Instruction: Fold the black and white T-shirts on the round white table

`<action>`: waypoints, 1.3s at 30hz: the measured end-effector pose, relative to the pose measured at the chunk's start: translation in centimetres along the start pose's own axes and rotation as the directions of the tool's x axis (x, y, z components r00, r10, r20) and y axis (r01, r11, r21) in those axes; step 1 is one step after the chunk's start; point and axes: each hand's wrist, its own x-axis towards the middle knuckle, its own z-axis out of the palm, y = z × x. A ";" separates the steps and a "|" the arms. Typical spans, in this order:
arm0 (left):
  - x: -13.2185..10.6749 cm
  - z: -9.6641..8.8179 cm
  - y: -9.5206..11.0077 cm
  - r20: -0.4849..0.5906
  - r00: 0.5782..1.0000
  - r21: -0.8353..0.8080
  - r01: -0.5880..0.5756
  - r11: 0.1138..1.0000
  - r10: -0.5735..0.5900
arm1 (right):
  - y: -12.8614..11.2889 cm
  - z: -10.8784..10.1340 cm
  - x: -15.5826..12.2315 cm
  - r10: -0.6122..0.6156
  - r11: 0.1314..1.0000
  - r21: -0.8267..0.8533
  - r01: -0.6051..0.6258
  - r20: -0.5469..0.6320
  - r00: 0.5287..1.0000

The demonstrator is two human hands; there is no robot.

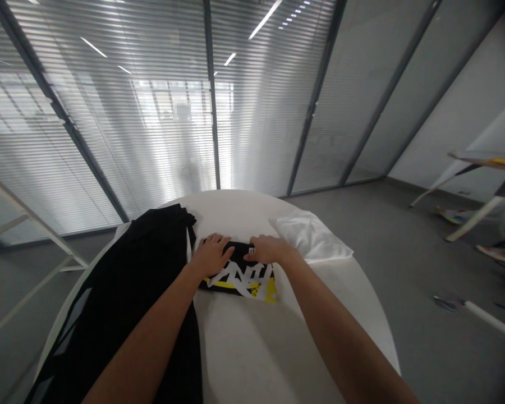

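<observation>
A folded black garment with a white and yellow print [240, 280] lies in the middle of a round white table [252, 348]. My left hand [212, 253] rests flat on its left part, fingers stretched out. My right hand [268, 248] lies flat on its upper right part, fingers spread toward the left hand. Both hands press down on the cloth and hold nothing.
A large black garment [122, 303] drapes over the table's left side and edge. A folded white cloth [313, 238] lies at the table's right rear. Glass walls with blinds stand behind. A white table leg and a desk [483, 163] are at the right, with shoes and a pole on the grey floor.
</observation>
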 end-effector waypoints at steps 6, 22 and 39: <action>-0.4 -0.8 1.6 -0.066 0.988 0.102 -0.134 0.986 0.141 | 1.5 -1.5 -0.9 -0.107 0.954 0.298 0.021 0.275 0.956; -9.4 -3.6 -2.6 -0.276 0.866 0.303 0.489 0.818 -0.416 | -1.0 0.1 0.0 -0.212 0.970 0.132 0.205 0.041 0.977; -9.6 -3.5 -3.8 -0.253 0.849 0.215 0.516 0.829 -0.463 | -1.4 -0.8 -5.0 -0.227 0.786 0.457 0.417 -0.413 0.882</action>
